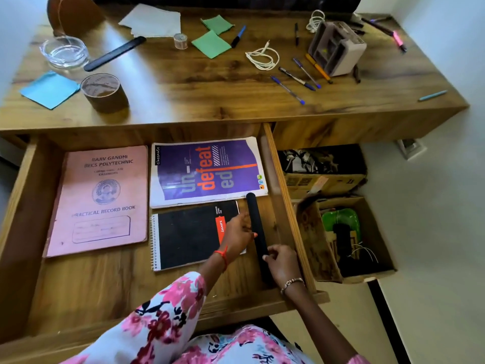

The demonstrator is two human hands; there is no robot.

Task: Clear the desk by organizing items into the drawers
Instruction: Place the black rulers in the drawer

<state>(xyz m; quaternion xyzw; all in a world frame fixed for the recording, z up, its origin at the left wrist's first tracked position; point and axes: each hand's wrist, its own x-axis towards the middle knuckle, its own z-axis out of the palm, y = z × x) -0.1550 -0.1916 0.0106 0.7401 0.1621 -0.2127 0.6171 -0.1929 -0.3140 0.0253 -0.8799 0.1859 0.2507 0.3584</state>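
The wooden desk fills the far half of the view; below its near edge the wide drawer stands pulled out toward the person. To the right of the drawer, two open cardboard boxes sit on the floor, one behind the other. In the drawer a pink record book lies flat on the left; a purple notebook lies to its right on the far side, with a black spiral pad just near of it. A long black strip lies near-to-far along the drawer's right side, its far tip overlapping the purple notebook's corner. The right hand has its fingers curled over the strip's near part, holding it; the left hand rests over the pad's right edge with fingertips against the strip's left side — whether they pinch it I cannot tell.

On the desk: a grey organizer lies tipped at the far right; white papers sit far centre; a glass bowl and a brown tape roll stand at the left, a blue note beside them; a second black strip lies by the bowl; green notes, a white cable and several pens are scattered toward the right.
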